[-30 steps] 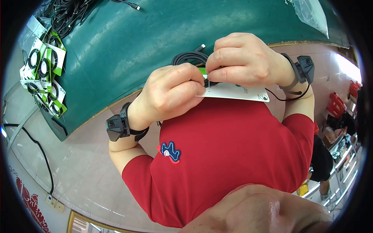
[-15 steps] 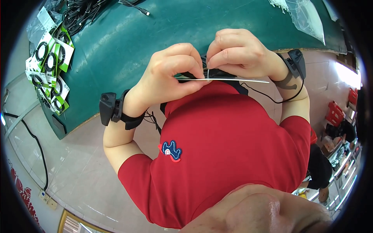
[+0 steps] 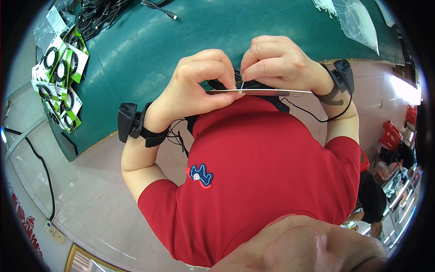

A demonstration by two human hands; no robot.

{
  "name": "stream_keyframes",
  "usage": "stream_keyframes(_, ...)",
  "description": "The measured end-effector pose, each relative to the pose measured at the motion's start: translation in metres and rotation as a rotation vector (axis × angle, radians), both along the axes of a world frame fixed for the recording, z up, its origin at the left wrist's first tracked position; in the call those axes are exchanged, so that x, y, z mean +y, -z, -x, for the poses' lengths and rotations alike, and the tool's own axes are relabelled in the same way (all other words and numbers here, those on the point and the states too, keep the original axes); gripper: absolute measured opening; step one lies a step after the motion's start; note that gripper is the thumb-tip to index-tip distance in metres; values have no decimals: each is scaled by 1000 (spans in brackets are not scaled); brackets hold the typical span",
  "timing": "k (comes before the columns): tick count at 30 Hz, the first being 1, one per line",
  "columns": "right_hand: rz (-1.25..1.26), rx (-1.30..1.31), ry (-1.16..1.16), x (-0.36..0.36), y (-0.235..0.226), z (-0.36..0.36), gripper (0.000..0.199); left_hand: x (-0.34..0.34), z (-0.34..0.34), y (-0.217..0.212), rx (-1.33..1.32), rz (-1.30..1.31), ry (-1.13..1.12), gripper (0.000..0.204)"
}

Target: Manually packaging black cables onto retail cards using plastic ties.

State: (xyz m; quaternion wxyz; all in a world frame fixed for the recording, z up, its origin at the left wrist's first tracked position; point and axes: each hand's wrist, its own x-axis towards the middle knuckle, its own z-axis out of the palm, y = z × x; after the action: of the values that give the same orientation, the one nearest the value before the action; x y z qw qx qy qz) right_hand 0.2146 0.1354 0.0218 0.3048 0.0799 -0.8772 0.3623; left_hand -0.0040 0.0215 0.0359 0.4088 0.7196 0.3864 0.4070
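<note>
Seen nearly edge-on, a thin packaging card (image 3: 299,91) lies level just in front of my red shirt. My left hand (image 3: 195,81) pinches it, with the thumb underneath and the fingers above. Behind the card a coiled black cable (image 3: 258,85) shows in part between my hands. A thin white cable tie (image 3: 242,85) stands up from the card's edge. The fingertips of my right hand (image 3: 281,63) are closed on its upper end, and the left fingertips rest beside its foot.
On the green table (image 3: 136,68), several carded black cables (image 3: 61,70) are piled at the left. Loose black cables (image 3: 97,18) lie at the far left, one plug (image 3: 172,16) pointing inward. A clear bag of white ties (image 3: 355,22) lies far right.
The card has tilted slightly, its right end rising and a little of its underside now showing. The white tie leans a bit more to the right. Both hands keep their grip.
</note>
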Motion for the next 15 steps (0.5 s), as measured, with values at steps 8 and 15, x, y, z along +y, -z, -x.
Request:
stream_keyframes(8,25,7,-7,0,4,3,14,0,1,3,-13,47,17,15)
stream_keyframes(15,56,22,-65,-1,7,7,14,2,1,5,-44,61,33,14)
